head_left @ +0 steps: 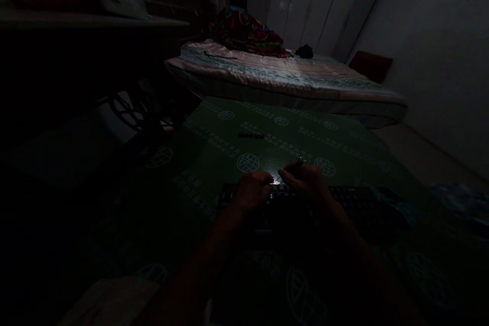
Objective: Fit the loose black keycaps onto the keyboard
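A dark keyboard (pixel 355 204) lies across the green table, much of it lost in shadow. My left hand (pixel 252 188) rests at its back edge with the fingers bent together against it. Just to the right, my right hand (pixel 305 178) is closed around a slim pen-like tool (pixel 300 160), whose thin tip points down and left at a small bright spot on the keyboard's back row. The exact kind of tool is too dark to make out. Beyond the hands sits a short row of small dark keycap-like pieces (pixel 251 135).
The green table (pixel 214 117) carries white globe prints and lettering. Behind it stands a bed (pixel 298 76) with a patterned blanket (pixel 248 33). On the left is a dark shelf (pixel 164 21) above a spoked wheel (pixel 126 112). Pale cloth (pixel 110 300) shows at lower left.
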{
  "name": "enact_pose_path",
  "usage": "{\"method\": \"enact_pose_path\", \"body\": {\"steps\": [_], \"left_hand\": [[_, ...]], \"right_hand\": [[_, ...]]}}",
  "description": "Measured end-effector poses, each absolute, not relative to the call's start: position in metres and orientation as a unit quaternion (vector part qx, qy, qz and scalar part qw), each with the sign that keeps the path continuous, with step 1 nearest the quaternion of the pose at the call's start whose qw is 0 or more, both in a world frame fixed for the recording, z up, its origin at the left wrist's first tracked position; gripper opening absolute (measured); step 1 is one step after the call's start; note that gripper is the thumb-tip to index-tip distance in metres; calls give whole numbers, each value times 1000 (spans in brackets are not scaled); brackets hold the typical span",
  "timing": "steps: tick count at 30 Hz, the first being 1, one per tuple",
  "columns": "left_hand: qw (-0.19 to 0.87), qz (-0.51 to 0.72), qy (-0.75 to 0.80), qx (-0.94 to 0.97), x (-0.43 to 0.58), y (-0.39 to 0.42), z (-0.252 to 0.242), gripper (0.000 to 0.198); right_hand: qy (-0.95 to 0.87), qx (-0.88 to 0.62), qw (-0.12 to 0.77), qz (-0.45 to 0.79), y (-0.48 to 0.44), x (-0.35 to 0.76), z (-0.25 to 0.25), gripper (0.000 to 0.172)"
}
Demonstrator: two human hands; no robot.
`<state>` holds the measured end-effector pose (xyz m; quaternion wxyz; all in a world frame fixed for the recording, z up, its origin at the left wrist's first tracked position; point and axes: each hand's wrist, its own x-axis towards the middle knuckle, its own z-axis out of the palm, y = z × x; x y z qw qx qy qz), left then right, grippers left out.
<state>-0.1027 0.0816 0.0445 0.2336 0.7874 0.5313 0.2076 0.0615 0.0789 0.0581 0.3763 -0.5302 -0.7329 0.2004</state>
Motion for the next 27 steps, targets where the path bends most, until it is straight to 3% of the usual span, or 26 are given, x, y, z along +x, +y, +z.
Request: {"method": "enact_pose_path", "body": {"steps": [27], "left_hand": [[205, 232, 519, 796, -97, 75, 46, 25]], "right_hand": [[-731, -551, 365, 168, 78, 60, 58, 27]]}}
